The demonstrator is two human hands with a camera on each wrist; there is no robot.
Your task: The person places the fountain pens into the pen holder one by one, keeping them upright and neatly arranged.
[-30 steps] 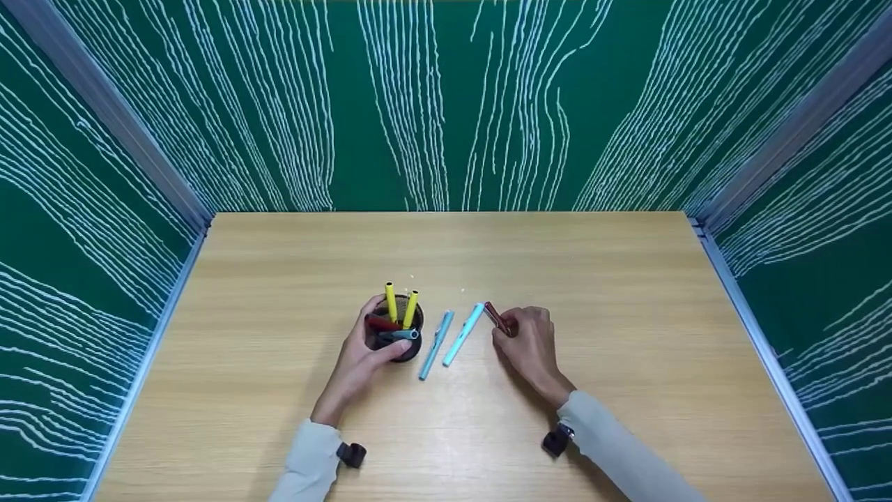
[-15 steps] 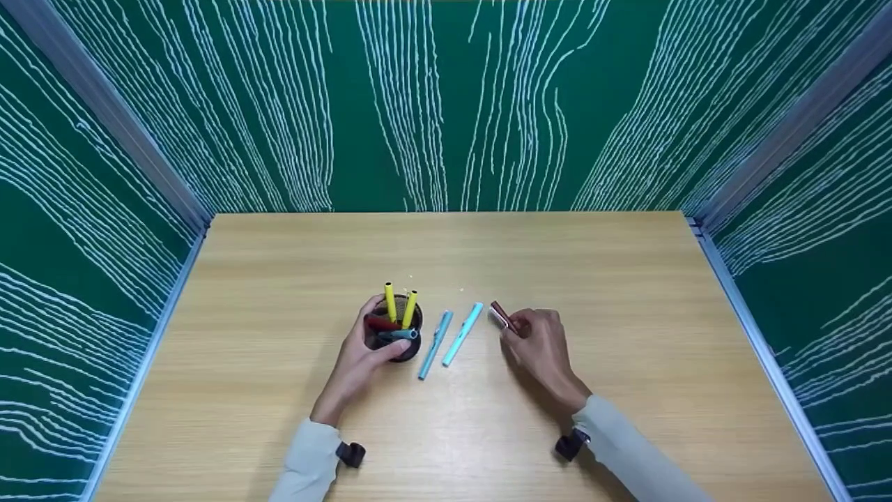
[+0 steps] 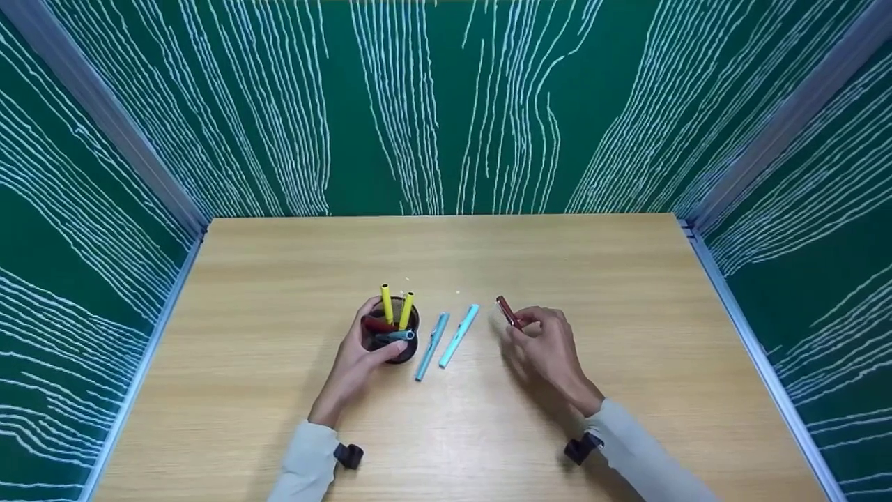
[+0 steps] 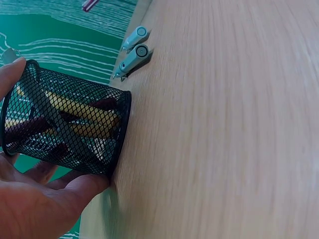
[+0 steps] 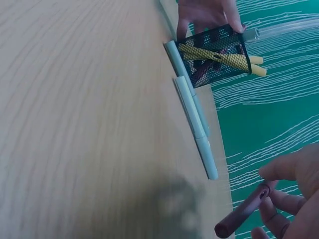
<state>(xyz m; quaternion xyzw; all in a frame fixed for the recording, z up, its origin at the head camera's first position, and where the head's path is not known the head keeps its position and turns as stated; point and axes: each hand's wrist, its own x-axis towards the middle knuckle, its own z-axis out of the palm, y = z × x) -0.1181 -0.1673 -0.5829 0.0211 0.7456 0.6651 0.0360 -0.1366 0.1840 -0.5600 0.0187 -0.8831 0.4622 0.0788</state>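
My left hand (image 3: 354, 362) holds a black mesh pen cup (image 4: 75, 119) upright on the table, its thumb at the near rim. Two yellow pens (image 3: 387, 305) stick up from the cup, and a dark red pen (image 3: 377, 325) and a grey-blue pen (image 3: 396, 335) lean inside it. A second dark red pen (image 3: 509, 312), with a clip, is pinched between thumb and fingers of my right hand (image 3: 556, 352), slanted over the table. Between the hands lie a grey-blue pen (image 3: 433, 346) and a lighter turquoise pen (image 3: 459, 336), side by side.
The wooden table (image 3: 279, 265) is bounded by green walls (image 3: 460, 104) with wavy white lines, at the back and both sides. Tiny pale specks lie behind the cup. A small black camera (image 3: 348, 456) is strapped at each wrist.
My right hand has drawn back to the right with the dark red pen, away from the turquoise pen, and the pen now stands out further from the fingers. The left hand keeps its hold on the cup.
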